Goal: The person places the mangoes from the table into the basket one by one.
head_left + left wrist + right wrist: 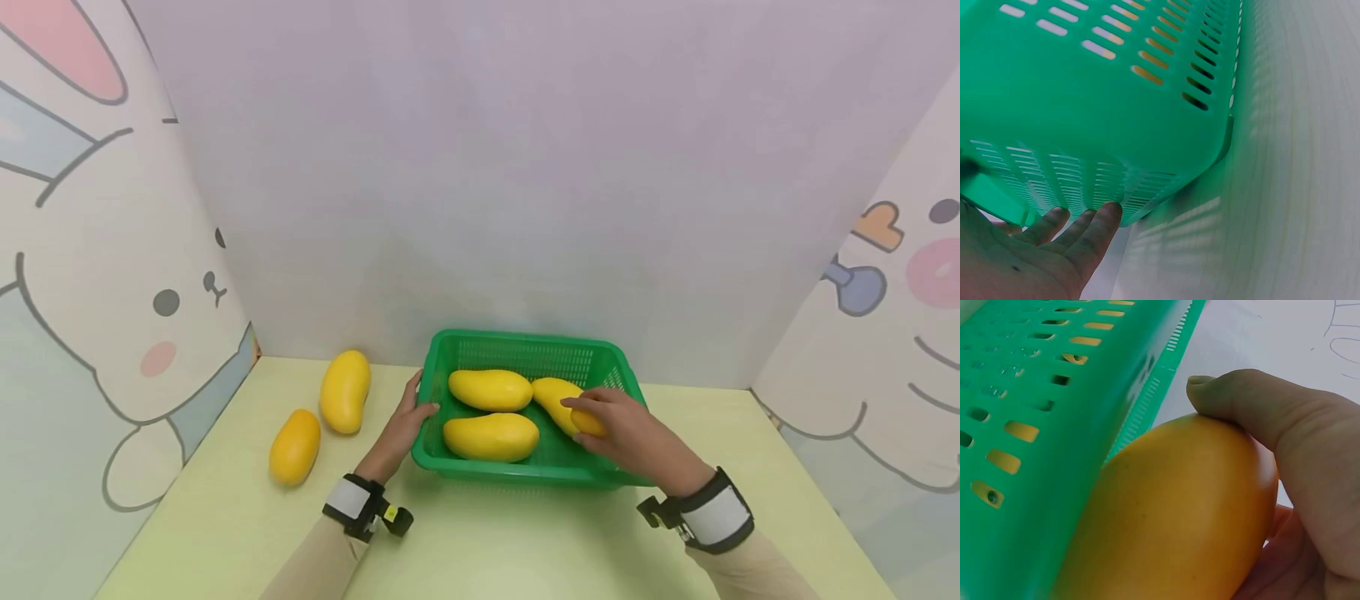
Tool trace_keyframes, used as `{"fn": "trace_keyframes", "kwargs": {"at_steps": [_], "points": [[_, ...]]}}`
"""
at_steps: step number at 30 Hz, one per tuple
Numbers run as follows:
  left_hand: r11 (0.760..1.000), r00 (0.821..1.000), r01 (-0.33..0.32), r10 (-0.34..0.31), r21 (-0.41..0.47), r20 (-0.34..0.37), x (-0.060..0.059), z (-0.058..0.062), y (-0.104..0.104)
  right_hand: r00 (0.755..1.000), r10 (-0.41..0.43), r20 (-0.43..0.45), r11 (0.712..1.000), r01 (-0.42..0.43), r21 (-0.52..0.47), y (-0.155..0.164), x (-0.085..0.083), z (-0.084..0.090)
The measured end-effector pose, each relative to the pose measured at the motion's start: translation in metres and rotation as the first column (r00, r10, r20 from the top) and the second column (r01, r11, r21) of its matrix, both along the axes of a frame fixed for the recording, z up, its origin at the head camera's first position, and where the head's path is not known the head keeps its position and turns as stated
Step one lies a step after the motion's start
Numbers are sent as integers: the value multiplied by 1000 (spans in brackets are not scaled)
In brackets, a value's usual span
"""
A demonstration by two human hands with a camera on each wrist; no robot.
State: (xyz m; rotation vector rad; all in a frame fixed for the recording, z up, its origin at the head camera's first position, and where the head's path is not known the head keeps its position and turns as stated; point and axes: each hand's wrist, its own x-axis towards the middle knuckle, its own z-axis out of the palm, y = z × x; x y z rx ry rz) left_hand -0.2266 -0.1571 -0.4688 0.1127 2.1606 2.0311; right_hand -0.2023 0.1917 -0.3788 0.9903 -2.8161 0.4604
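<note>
A green plastic basket (517,473) with slotted walls holds several yellow mangoes. My left hand (401,433) grips its left end, thumb over the rim and fingers along the outer wall. In the left wrist view those fingers (1094,228) lie against the slots. My right hand (626,429) holds an orange-yellow mango (1175,506) over the basket's right part, its thumb pressing the mango's side. Below that hand, a slanting yellow mango (553,396) is partly hidden. Two more lie to its left, one mango (491,390) behind the other mango (491,437).
On the pale yellow table (495,550), left of the basket, lie a curved yellow mango (345,392) and a shorter orange-yellow mango (295,447). A plain wall (517,208) rises close behind the basket. Cartoon-printed panels stand on both sides.
</note>
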Motion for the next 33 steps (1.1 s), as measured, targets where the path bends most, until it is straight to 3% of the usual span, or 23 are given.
{"fn": "trace_keyframes", "kwargs": {"at_steps": [15, 33], "points": [[1000, 1000, 4, -4, -3, 1, 3, -1, 0, 996, 30, 84, 995, -38, 95, -9, -8, 5], [1000, 1000, 11, -11, 8, -2, 2, 4, 1, 976, 91, 197, 978, -125, 167, -21, -23, -5]]}}
